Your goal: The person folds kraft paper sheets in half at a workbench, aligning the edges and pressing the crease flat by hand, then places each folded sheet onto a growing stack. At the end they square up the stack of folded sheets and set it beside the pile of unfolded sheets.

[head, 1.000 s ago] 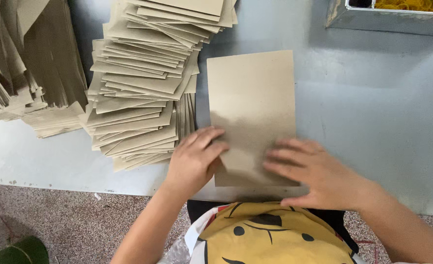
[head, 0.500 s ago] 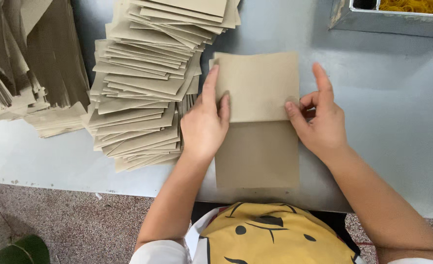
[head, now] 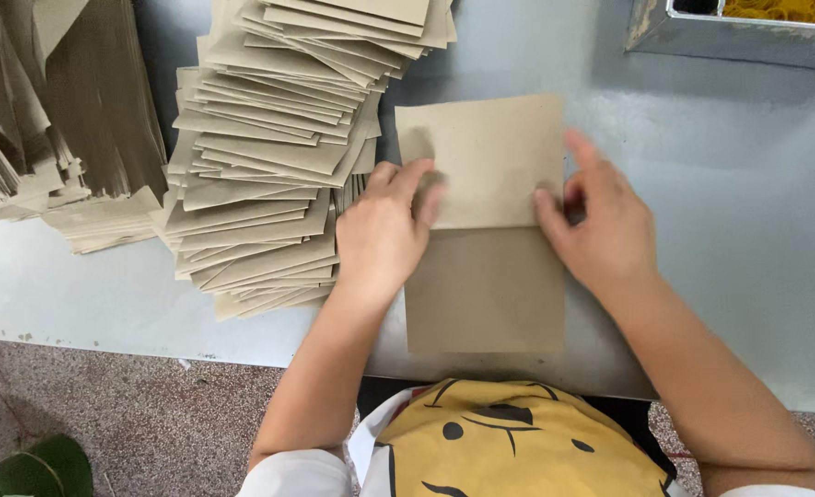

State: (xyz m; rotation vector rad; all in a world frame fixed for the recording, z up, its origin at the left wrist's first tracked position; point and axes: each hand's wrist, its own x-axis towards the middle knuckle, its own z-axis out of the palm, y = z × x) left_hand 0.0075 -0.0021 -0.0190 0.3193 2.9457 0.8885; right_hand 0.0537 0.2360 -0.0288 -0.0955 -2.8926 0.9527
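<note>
A brown paper sheet lies on the grey table in front of me, its upper half folded down as a lighter flap. My left hand presses flat on the left edge of that flap, fingers together. Along the flap's right edge rests my right hand, fingers spread and pressing down. Both hands sit at the fold line. A tall, slumped stack of folded brown paper pieces stands just left of my left hand.
Another heap of brown paper fills the far left of the table. A metal tray with yellow material stands at the back right. The table's front edge runs just above a speckled floor. A green object lies at the bottom left.
The lower part of the sheet was lifted from the near edge and folded over. Both hands moved from the near end up to the fold line and now press there.
</note>
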